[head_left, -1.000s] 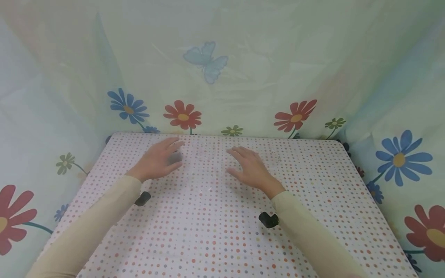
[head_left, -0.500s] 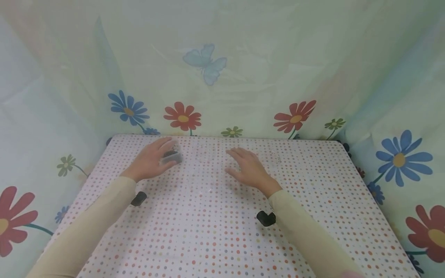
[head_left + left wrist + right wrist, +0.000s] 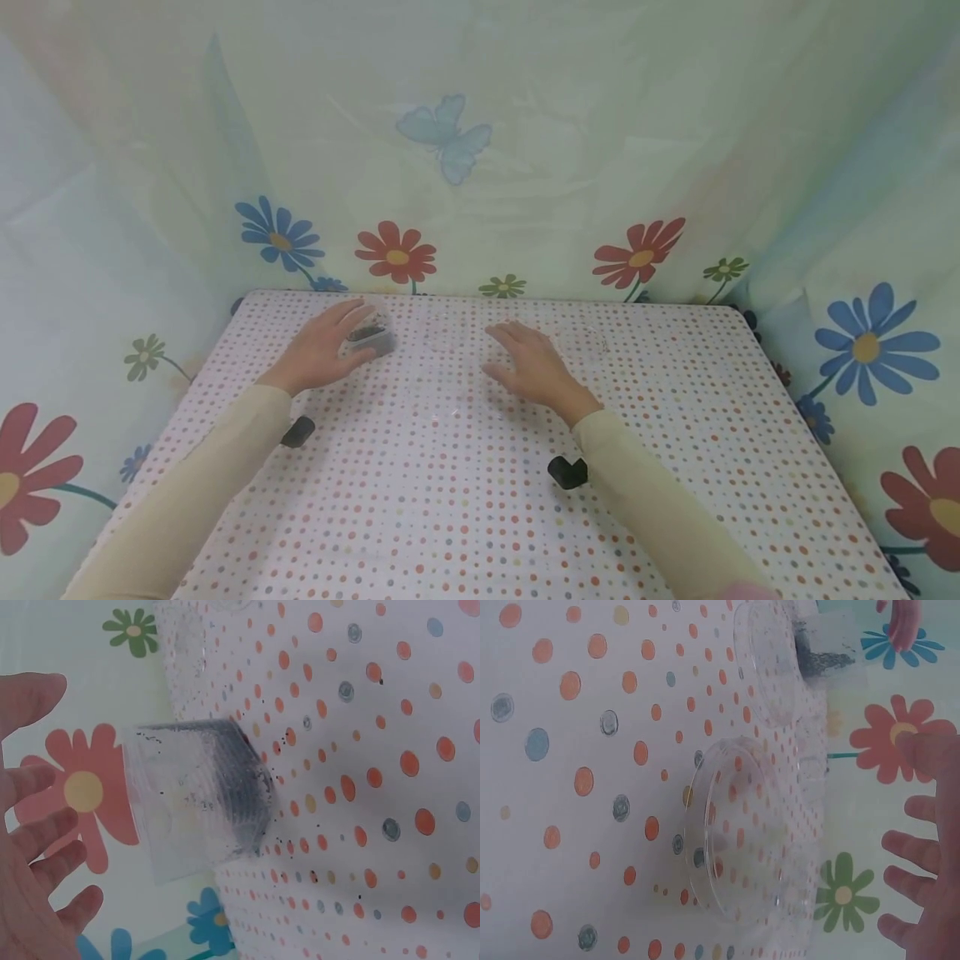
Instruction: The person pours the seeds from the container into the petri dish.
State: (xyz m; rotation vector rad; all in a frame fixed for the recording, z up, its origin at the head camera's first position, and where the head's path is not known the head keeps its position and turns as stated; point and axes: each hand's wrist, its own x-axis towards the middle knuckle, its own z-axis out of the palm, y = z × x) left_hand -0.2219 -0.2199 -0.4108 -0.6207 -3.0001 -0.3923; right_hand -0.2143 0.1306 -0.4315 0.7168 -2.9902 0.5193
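A clear plastic box [image 3: 172, 802] with dark grains at its bottom stands at the table's back left. My left hand [image 3: 318, 346] is beside it, fingers spread and apart from its wall in the left wrist view. My right hand [image 3: 532, 362] hovers over the middle of the table with its fingers loosely extended and nothing in them. Below it, the right wrist view shows a round clear dish [image 3: 697, 862] like a petri dish. A second round clear dish [image 3: 761, 697] lies between that one and the box.
The table [image 3: 450, 500] has a dotted cover, with dark specks [image 3: 315, 877] scattered around the box. Another low clear piece [image 3: 810, 761] sits near the back edge. A flower-printed curtain [image 3: 562, 167] encloses the back and sides. A small black device [image 3: 567, 472] shows by the right sleeve.
My left hand has drawn back to the left, uncovering more of the box, which stays in place. My right hand has barely shifted.
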